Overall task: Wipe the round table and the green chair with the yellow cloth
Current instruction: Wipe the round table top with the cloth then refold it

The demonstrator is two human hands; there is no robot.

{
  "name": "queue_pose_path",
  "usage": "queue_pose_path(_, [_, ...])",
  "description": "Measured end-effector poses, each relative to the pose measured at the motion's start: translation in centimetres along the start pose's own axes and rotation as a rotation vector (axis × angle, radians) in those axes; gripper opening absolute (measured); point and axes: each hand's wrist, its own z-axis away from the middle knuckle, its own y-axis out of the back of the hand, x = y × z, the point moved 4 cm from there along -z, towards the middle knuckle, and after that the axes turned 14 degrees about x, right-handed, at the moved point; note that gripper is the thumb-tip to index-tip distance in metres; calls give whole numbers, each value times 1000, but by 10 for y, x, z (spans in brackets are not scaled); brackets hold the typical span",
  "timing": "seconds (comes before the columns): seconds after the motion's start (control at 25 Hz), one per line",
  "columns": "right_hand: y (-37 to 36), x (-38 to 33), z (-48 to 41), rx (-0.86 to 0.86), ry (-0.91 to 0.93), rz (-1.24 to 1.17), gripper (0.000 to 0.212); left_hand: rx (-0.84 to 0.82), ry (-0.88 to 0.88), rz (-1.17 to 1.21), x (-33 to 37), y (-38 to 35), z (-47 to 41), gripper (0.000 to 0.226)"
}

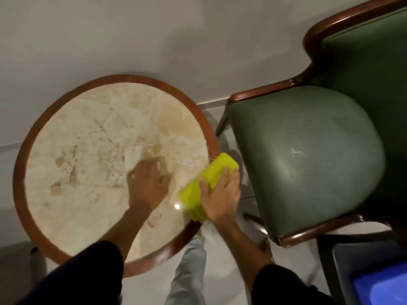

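The round table (72, 137) has a pale marble top inside a reddish wooden rim. My left hand (146, 182) lies flat on the marble right of its middle, fingers spread, holding nothing. My right hand (220, 194) presses the folded yellow cloth (209, 177) onto the table's right edge, where the cloth overhangs the rim. The green chair (308, 155), padded with a dark wooden frame, stands just right of the table, a narrow gap apart from the cloth.
A pale wall (154, 40) runs close behind the table and chair. Light floor tiles (237, 137) show in the gap between them. My legs (189, 271) are below the table's near edge. A dark object with a blue screen (378, 287) sits at the bottom right.
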Motion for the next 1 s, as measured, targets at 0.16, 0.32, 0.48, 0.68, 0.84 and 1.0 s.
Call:
queue_pose_path(0.16, [-53, -30, -32, 121, 0, 62, 85, 91, -61, -200, -71, -27, -51, 63])
queue_pose_path(0.32, [-76, -95, -141, 169, 256, 176, 76, 258, -141, -233, -92, -44, -51, 62])
queue_pose_path(0.48, [-118, -178, -132, 133, 579, 229, 65, 312, -65, -135, -94, -40, -53, 57])
queue_pose_path(0.68, [-86, -60, 24, -110, 912, 294, 64, 274, -50, -168, -96, -37, -51, 56])
queue_pose_path(0.84, [-50, -26, -68, 36, 635, 375, 64, 281, -47, -168, -92, -37, -51, 58])
queue_pose_path(1.0, [-85, -128, -154, 120, 504, 308, 67, 274, -68, -165, -92, -39, -50, 57])
